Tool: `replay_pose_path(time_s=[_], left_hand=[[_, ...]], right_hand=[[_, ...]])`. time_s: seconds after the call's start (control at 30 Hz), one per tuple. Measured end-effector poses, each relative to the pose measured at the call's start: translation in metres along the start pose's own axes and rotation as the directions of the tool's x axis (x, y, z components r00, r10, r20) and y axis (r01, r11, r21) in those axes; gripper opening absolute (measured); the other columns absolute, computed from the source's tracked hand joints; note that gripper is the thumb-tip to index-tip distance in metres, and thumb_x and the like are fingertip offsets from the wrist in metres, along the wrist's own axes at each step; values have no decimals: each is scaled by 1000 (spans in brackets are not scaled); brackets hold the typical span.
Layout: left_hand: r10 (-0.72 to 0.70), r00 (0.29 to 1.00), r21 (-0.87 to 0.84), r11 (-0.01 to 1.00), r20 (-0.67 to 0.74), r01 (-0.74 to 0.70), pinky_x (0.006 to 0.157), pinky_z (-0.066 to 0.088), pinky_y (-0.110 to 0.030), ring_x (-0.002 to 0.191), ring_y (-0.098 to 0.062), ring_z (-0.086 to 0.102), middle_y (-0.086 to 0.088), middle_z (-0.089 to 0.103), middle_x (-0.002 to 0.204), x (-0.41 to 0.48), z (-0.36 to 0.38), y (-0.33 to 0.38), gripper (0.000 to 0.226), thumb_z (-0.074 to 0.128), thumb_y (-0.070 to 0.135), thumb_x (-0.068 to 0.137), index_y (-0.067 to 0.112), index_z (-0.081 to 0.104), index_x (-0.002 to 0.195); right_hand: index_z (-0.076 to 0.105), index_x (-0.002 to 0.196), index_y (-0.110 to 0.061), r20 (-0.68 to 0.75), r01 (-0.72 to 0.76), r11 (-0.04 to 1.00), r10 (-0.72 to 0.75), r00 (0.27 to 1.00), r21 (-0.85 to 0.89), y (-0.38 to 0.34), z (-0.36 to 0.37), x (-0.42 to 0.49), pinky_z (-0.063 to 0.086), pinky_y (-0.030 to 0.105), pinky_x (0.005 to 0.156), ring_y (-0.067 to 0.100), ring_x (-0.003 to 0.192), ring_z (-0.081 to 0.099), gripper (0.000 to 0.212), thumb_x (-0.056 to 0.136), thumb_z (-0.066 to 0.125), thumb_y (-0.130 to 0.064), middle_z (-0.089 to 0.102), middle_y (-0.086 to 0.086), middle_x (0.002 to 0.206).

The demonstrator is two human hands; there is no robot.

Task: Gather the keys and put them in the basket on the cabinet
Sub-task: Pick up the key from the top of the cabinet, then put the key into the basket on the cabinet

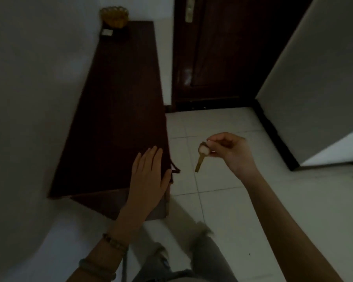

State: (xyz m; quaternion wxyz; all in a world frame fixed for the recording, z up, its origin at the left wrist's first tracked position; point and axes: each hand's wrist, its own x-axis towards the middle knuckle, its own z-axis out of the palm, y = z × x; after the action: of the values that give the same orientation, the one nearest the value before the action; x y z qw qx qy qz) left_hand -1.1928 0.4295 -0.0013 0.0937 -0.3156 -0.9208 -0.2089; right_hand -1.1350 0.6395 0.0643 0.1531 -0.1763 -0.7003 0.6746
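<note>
A brass key [200,161] with a pale round head hangs blade-down from my right hand [226,151], pinched between thumb and fingers over the tiled floor, just right of the cabinet's near corner. My left hand [149,178] lies flat, fingers together, on the near right corner of the long dark wooden cabinet [114,110]. A small yellowish basket [114,17] stands at the cabinet's far end against the wall, far from both hands. Its inside is hidden from here.
A small pale flat object [107,32] lies just in front of the basket. A dark wooden door [222,49] with a brass lock plate stands beyond the cabinet. A white wall corner [314,82] juts in at right. White floor tiles [222,200] spread below.
</note>
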Motion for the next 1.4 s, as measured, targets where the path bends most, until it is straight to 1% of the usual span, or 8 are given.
replay_pose_path(time_s=[0.17, 0.37, 0.7, 0.77, 0.9, 1.1, 1.27, 1.4], left_hand=[[66, 997, -20, 998, 35, -66, 109, 27, -53, 127, -37, 41, -24, 46, 135, 40, 23, 42, 54, 48, 32, 90, -3, 42, 131], [66, 997, -6, 998, 30, -66, 104, 30, -56, 122, -42, 45, -27, 48, 133, 93, 66, 104, 55, 66, 22, 83, -5, 46, 127], [10, 1000, 41, 999, -17, -9, 102, 32, -58, 121, -42, 46, -28, 50, 130, 178, 121, 194, 55, 66, 24, 83, -5, 47, 126], [-18, 1000, 61, 998, -18, 19, 103, 29, -57, 123, -43, 44, -28, 48, 133, 188, 124, 197, 55, 60, 26, 83, -5, 46, 127], [-102, 994, 86, 991, -23, 104, 104, 28, -58, 122, -43, 44, -28, 47, 133, 217, 134, 193, 59, 71, 19, 77, -5, 48, 126], [-178, 983, 109, 977, -46, 183, 104, 27, -59, 125, -44, 41, -30, 46, 133, 281, 151, 163, 60, 72, 17, 76, -6, 47, 126], [-214, 971, 113, 968, -102, 225, 106, 24, -55, 127, -43, 39, -29, 43, 137, 365, 166, 121, 60, 71, 16, 78, -6, 46, 128], [-220, 965, 115, 965, -144, 237, 103, 28, -57, 124, -43, 42, -29, 45, 135, 440, 167, 84, 61, 74, 16, 75, -5, 48, 126]], right_hand=[[67, 77, -8, -75, -23, 1000, 22, 997, -16, 4, -62, 10, 60, 32, 66, 23, 73, 70, 11, 79, 65, 3, 71, 11, 78], [68, 74, -9, -101, -62, 998, 61, 993, -13, 10, -138, 55, 59, 28, 61, 22, 70, 71, 11, 77, 68, 2, 72, 8, 74], [68, 79, -6, 63, -88, 996, 87, 994, 6, 8, -239, 145, 59, 25, 62, 16, 68, 70, 12, 79, 64, 6, 70, 10, 75], [69, 79, -6, 92, -82, 997, 81, 993, 9, 8, -247, 162, 60, 29, 64, 19, 69, 71, 12, 78, 65, 5, 72, 9, 74], [70, 75, -9, 132, -78, 997, 76, 988, 10, 8, -250, 208, 61, 35, 66, 24, 70, 71, 14, 77, 66, 4, 74, 3, 68], [68, 79, -7, 184, -47, 999, 46, 982, 1, 7, -231, 295, 59, 25, 59, 17, 66, 70, 11, 78, 66, 3, 70, 12, 74], [68, 80, -7, 234, -2, 1000, 8, 972, -23, 1, -205, 390, 58, 23, 58, 11, 63, 69, 13, 78, 66, 5, 71, -1, 63], [64, 91, 2, 259, 9, 999, 0, 966, -31, -14, -176, 470, 58, 21, 58, 7, 60, 68, 13, 79, 62, 8, 66, 11, 71]])
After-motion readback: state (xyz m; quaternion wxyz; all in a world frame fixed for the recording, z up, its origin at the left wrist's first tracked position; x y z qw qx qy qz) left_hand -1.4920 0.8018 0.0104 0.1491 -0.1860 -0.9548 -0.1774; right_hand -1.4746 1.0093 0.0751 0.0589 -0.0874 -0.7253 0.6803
